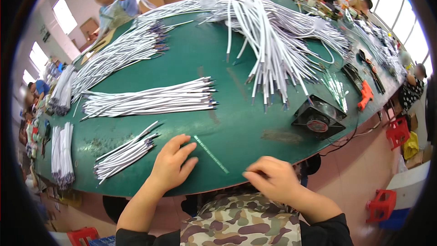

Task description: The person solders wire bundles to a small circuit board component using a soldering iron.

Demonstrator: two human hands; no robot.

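Note:
A thin green strip with pale marks along it (pixel 211 155) lies slantwise on the green table (pixel 246 132) in front of me. My left hand (pixel 170 164) is just left of the strip's far end. Its fingers are spread, and the fingertips come close to the strip; whether they touch it I cannot tell. Right of the strip's near end, above the table edge, is my right hand (pixel 273 180), with curled fingers and the thumb pressed against them. What the pinch holds, if anything, is hidden. A small bundle of short white cables (pixel 125 152) rests left of my left hand.
Larger bundles of white cables (pixel 150 98) and a high pile of them (pixel 273 41) cover the table's far side. To the right stand a black fan (pixel 317 120), several thin strips (pixel 334 89) and an orange-handled glue gun (pixel 365 94). Other people sit around the table.

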